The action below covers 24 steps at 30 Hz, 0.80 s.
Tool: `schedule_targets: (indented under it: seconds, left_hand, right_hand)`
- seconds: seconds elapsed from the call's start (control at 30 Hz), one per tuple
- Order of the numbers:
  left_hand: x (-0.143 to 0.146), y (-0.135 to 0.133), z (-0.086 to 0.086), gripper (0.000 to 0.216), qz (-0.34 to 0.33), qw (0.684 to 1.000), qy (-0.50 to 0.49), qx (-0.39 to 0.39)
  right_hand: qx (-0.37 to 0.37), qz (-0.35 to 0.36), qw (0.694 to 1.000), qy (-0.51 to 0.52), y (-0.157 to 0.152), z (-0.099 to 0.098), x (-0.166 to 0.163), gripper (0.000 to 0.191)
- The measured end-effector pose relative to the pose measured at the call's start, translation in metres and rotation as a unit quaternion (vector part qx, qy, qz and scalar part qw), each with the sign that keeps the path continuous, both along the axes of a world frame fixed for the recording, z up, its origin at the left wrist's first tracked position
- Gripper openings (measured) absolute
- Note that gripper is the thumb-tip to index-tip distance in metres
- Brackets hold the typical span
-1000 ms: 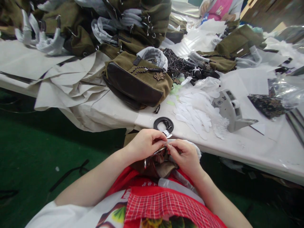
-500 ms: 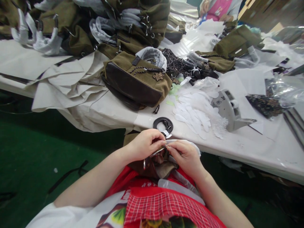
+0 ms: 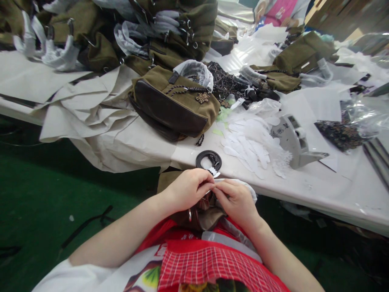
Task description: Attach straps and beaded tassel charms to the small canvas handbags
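Observation:
A brown-olive bag (image 3: 209,221) rests in my lap against the table edge, its metal zipper partly showing. Over its opening, my left hand (image 3: 191,188) is closed in a pinch, fingertips meeting those of the other hand. My right hand (image 3: 237,198) also pinches at the same spot from the right. What lies between the fingertips is too small and covered to make out. Just beyond my fingers, a coiled dark strap (image 3: 209,159) lies on the table with a white tag (image 3: 214,172) beside it.
An olive bag with a dark base (image 3: 173,107) lies ahead on the table (image 3: 188,152). More olive bags (image 3: 170,36) are heaped at back left. White paper pieces (image 3: 249,142) and a grey tape dispenser (image 3: 293,142) are to the right. A person in pink (image 3: 281,12) is at the far side.
My left hand has shifted slightly right and now meets my right hand's fingertips, covering more of the zipper. The metal piece on the bag has moved a little to the right.

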<state>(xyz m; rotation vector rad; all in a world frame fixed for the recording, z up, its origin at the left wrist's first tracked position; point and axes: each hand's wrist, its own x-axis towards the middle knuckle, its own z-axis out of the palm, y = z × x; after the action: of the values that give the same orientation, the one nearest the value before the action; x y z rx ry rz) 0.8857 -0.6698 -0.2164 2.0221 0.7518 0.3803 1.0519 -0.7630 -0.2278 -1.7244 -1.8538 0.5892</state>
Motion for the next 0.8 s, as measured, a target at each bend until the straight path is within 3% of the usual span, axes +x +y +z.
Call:
schedule_targets:
  seconds: [0.13,0.27,0.8]
  left_hand:
    - [-0.003,0.003,-0.002,0.023,-0.054,0.996,-0.036,-0.060]
    - [-0.004,0.007,-0.006,0.025,-0.112,0.990,-0.049,-0.077]
    - [0.003,0.008,-0.013,0.018,-0.080,0.994,-0.039,-0.065]
  right_hand:
    - [-0.012,0.044,0.997,-0.057,0.002,0.002,0.004,0.023]
    - [-0.045,0.131,0.990,-0.033,0.007,0.007,0.011,0.024]
    - [-0.079,0.165,0.983,0.020,0.022,0.003,0.019,0.028]
